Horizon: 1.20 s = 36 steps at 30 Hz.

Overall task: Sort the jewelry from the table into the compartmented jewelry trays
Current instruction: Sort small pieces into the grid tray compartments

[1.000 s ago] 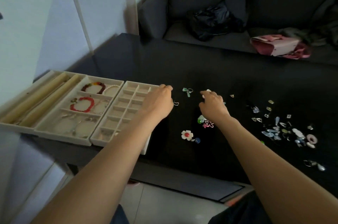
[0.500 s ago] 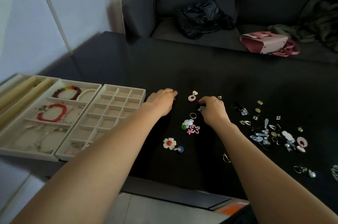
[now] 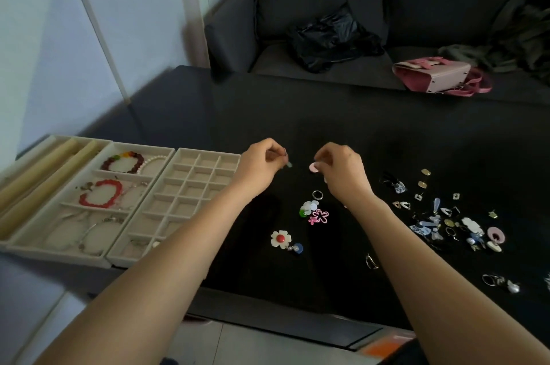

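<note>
My left hand (image 3: pixel 262 166) is lifted just above the black table (image 3: pixel 208 114) and pinches a small greenish earring (image 3: pixel 288 163). My right hand (image 3: pixel 342 174) is raised beside it and pinches a small pink round earring (image 3: pixel 314 167). Left of my hands stands a beige tray with many small compartments (image 3: pixel 178 217). A second tray (image 3: pixel 62 248) further left holds red and dark bead bracelets. Between and below my hands lie a ring (image 3: pixel 317 194), a white-and-green piece (image 3: pixel 308 207), a pink flower outline (image 3: pixel 320 215) and a white flower with a red centre (image 3: pixel 280 239).
A scatter of several small earrings and charms (image 3: pixel 446 215) covers the table's right side. A third tray with long rolls (image 3: pixel 35 168) sits at the far left. Behind the table is a dark sofa with a black bag (image 3: pixel 330 37) and a pink bag (image 3: pixel 437 76).
Both hands have risen off the table, each pinching a small piece. The pink round earring that lay between them is now in my right fingers. The view has shifted a little.
</note>
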Motion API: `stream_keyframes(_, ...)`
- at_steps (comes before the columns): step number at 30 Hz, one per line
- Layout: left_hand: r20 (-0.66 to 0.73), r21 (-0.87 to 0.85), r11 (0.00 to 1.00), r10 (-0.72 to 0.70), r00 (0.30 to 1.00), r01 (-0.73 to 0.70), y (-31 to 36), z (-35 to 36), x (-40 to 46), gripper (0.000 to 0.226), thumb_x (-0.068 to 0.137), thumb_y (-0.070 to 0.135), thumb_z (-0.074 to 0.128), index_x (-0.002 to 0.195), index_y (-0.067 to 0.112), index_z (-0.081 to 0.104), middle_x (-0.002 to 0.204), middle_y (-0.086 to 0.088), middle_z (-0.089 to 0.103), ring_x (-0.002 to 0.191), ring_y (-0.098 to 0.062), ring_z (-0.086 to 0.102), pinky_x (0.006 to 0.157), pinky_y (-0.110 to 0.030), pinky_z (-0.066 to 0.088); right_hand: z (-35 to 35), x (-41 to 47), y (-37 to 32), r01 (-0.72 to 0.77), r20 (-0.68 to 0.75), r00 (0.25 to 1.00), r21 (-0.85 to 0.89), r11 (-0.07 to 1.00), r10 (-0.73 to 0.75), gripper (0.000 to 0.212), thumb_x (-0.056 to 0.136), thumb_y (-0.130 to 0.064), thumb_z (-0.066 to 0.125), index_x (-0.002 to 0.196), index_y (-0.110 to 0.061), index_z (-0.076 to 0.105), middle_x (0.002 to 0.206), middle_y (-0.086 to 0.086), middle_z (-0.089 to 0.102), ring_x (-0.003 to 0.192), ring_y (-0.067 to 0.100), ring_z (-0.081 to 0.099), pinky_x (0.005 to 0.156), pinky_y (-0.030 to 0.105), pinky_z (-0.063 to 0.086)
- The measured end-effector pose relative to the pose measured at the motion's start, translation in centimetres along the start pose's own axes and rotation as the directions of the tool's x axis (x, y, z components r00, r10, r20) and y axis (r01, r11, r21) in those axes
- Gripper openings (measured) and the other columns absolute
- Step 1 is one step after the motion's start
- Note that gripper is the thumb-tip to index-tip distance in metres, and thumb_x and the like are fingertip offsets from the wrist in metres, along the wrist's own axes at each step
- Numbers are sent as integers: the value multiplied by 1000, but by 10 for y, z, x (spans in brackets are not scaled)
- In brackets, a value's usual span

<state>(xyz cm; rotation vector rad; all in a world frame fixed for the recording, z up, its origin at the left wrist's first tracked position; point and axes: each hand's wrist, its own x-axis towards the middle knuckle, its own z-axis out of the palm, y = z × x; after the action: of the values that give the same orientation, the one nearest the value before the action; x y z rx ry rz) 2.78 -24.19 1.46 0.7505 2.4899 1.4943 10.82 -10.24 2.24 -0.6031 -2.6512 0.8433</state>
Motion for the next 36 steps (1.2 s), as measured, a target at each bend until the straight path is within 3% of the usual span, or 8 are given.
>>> stream_keyframes(4,-42,-388,915,-136,990,109,9,-29,-22,6,92,11,58,94,15,62,92,2,64,84,-6,61,65,-14,47,-3,-12,-31,-93,131,990,374,923,46,16,94,-14,54,110,-13,58,103,0,63,92,9,61,75,21,50)
stream_keyframes(7,-20,-551,816,-219,976,172,13,-46,-36,7,92,11,58,94,14,63,89,1,64,81,-6,60,70,-18,48,-1,-23,-53,-375,369,917,677,633,149,16,96,-8,48,110,-8,56,105,7,68,98,18,66,84,32,54)
stream_keyframes(10,31,-630,740,-281,959,237,9,-55,-48,9,91,13,59,99,13,63,92,-2,63,84,-9,61,73,-20,49,2,-34,-69,-564,552,821,738,371,150,18,97,-5,45,112,-6,55,105,14,68,94,23,69,81,35,56)
stream_keyframes(14,44,-629,735,-289,956,251,4,-61,-58,12,91,13,59,101,10,63,96,-5,65,85,-11,64,76,-22,52,7,-43,-85,-663,655,747,724,189,113,21,95,-8,50,112,-2,61,109,18,67,100,25,67,82,33,56)
stream_keyframes(17,13,-594,770,-279,960,232,1,-67,-64,13,91,13,59,102,9,63,102,-7,67,92,-14,66,83,-26,53,12,-46,-92,-613,622,779,725,313,85,17,93,-15,57,103,-4,66,99,11,65,91,17,63,75,27,55)
stream_keyframes(20,19,-655,717,-300,954,239,-1,-75,-67,10,92,13,57,99,9,63,99,-8,67,91,-15,65,81,-26,52,17,-48,-98,-537,581,812,709,457,53,13,91,-16,58,95,-6,66,85,6,62,77,13,58,65,23,51)
stream_keyframes(27,101,-907,337,-407,908,252,1,-95,-75,20,91,8,45,76,6,57,73,-7,65,68,-14,59,66,-22,49,25,-49,-111,-511,556,830,732,450,39,18,96,-15,52,92,-4,66,74,3,59,68,11,55,61,21,50)
stream_keyframes(36,126,-920,274,-471,873,280,-6,-127,-96,30,89,19,32,63,11,43,62,-7,52,52,-13,43,48,-21,32,34,-61,-132,-509,590,805,740,441,-62,20,96,-14,51,96,-1,66,70,3,56,62,10,51,64,22,46)
